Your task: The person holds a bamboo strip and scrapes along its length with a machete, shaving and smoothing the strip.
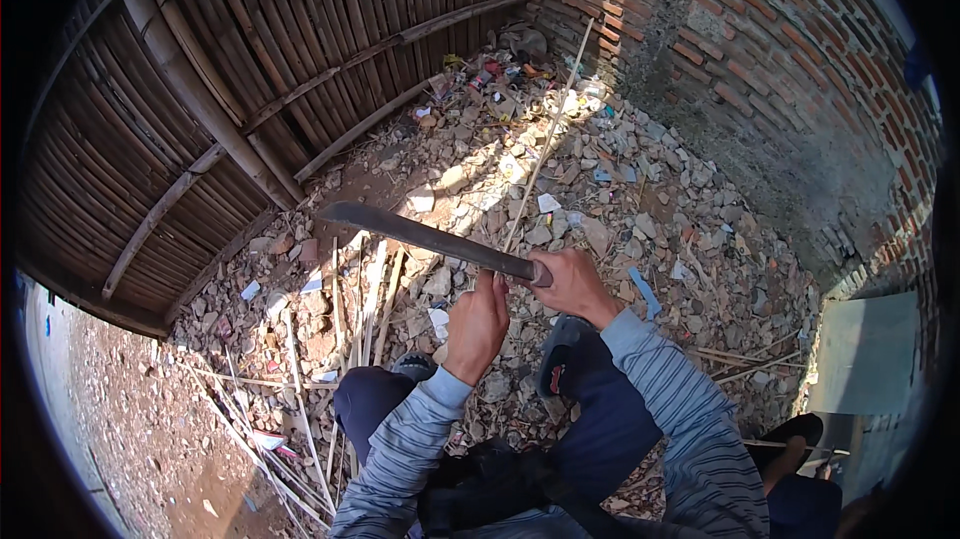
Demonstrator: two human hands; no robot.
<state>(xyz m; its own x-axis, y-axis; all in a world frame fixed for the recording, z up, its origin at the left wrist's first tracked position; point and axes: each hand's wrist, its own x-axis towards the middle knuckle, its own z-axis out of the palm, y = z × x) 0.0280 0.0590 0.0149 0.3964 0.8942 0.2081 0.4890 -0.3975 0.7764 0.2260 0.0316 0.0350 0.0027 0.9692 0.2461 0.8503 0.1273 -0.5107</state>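
A machete [430,237] with a long dark blade lies crosswise in front of me, its tip toward the left. My right hand [572,284] is wrapped round its handle. Below the blade, close to the handle, my left hand [478,329] is closed in a pinch on a thin bamboo strip [548,144]. That strip stretches away from me over the rubble toward the brick corner and meets the blade near the handle. The fingertips of both hands are close together.
Broken stones and litter [640,209] cover the ground. Several split bamboo strips [372,299] lie at my left. A bamboo fence [240,49] and a brick wall [780,49] close off the far side. Another person's hand [790,461] shows at the lower right.
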